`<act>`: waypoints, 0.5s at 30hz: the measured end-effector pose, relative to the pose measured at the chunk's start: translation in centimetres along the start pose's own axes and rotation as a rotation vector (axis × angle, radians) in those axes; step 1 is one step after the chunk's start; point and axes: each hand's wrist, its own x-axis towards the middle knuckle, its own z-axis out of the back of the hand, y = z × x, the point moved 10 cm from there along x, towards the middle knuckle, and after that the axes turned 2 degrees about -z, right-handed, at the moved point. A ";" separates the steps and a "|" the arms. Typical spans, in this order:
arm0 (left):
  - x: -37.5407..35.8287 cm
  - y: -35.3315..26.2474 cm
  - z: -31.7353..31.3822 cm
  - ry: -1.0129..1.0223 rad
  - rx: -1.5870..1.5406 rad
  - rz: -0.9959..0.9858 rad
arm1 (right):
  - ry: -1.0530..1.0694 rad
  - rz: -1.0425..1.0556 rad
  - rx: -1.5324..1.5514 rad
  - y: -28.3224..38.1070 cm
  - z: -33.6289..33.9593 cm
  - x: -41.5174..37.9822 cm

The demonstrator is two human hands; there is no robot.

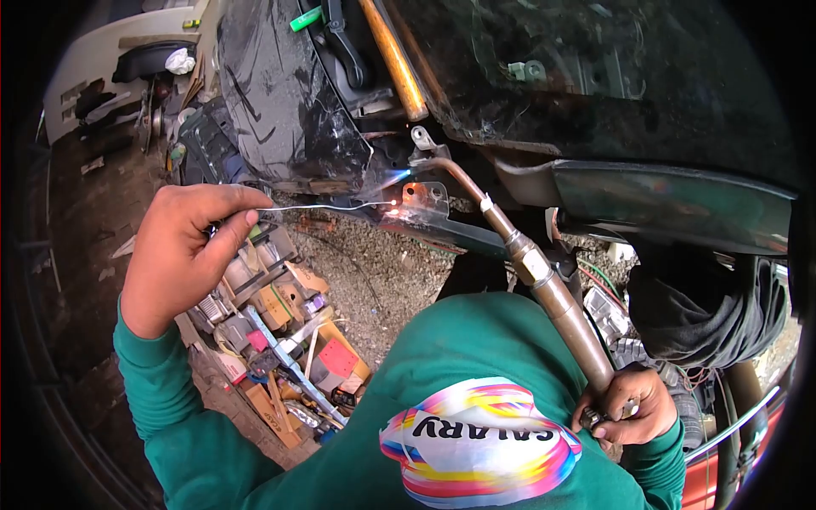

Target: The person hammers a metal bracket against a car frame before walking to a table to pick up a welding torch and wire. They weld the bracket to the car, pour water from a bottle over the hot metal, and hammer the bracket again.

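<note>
My left hand [189, 242] pinches a thin metal filler rod [314, 206] between thumb and fingers. The rod's far tip reaches a glowing orange spot on a small metal bracket [433, 200] at the lower edge of the car body. In my right hand [633, 406] is the lower end of a gas welding torch [557, 310], with the fingers closed around its handle. The torch's bent copper-coloured nozzle [450, 174] crosses above the bracket. A blue flame [398, 178] burns at its tip, beside the bracket.
A wooden handle [395, 64] rests against the dark car panel [280, 93]. Cardboard boxes [276, 306] and mixed parts lie at lower left, near a long pale-blue strip [293, 365]. Black cloth [710, 306] hangs at right. Hoses [599, 276] run beside the torch.
</note>
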 end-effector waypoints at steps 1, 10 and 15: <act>0.1 0.0 -0.1 0.002 0.001 0.000 | 0.014 -0.031 -0.033 0.1 -0.2 0.1; 0.6 0.0 -1.1 0.019 0.003 -0.037 | 0.027 -0.106 -0.021 -0.7 0.3 -0.6; 0.8 0.5 -1.1 0.084 -0.007 0.062 | 0.056 -0.151 -0.038 -0.9 0.0 -0.2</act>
